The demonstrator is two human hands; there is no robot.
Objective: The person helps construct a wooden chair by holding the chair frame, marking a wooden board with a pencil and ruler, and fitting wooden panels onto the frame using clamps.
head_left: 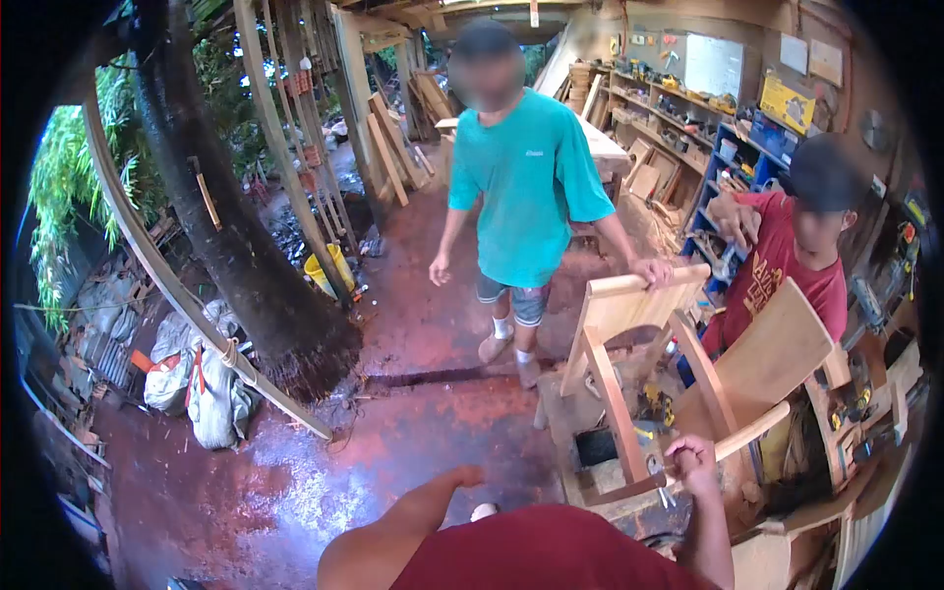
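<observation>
Apparently, the wooden frame [615, 408] on the bench [580, 413] has its panel [637, 313] and side bars [702, 372] already joined; what remains is not visible. The right hand [694, 464] is curled beside it, but I cannot tell its grasp; the left hand [470, 476] hangs apart, loose and seemingly empty.

Is resting on the worktop [567, 433] as a chair-like frame [703, 376], looking like bare timber. Is sending two slanting, redder side rails [614, 413] from a pale, tilted panel [629, 310] toward a long rounded bar [752, 431] nearest the camera. Is showing a broad, curved sheet [772, 344] leaning at the right, paler than the rails
</observation>
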